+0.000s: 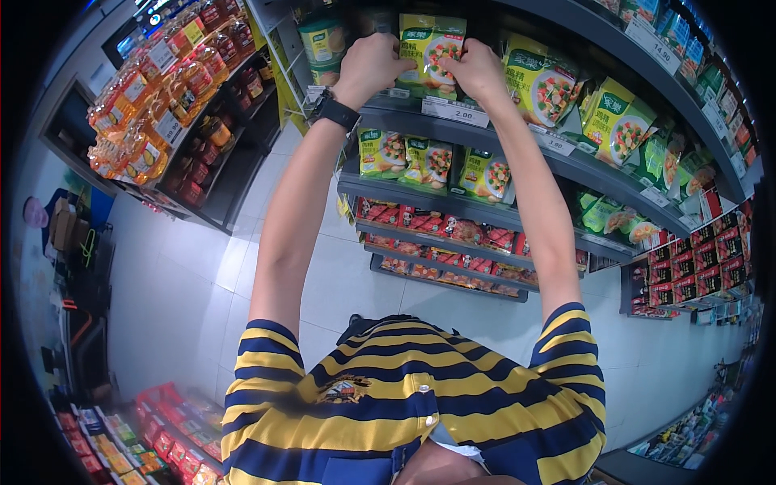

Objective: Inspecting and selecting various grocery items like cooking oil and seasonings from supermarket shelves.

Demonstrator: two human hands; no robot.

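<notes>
A green and yellow seasoning pouch (431, 57) stands upright at the front of the upper shelf, between my hands. My left hand (373, 63), with a dark band on its wrist, grips the pouch's left edge, thumb across the front. My right hand (476, 70) grips the right edge, its thumb also on the front. Below the pouch, a price tag (454, 111) is fixed to the shelf edge. Similar pouches (542, 82) stand to the right of my right hand. Green-lidded tubs (322, 45) sit to the left of my left hand. The fingertips behind the pouch are hidden.
Lower shelves hold smaller green pouches (382, 153) and red packets (424, 221). Bottles of cooking oil (145, 154) fill a rack at the left. Stacked dark red boxes (691, 267) stand at the right. A person (36, 212) is at the far left. Packets (176, 448) lie in displays at lower left.
</notes>
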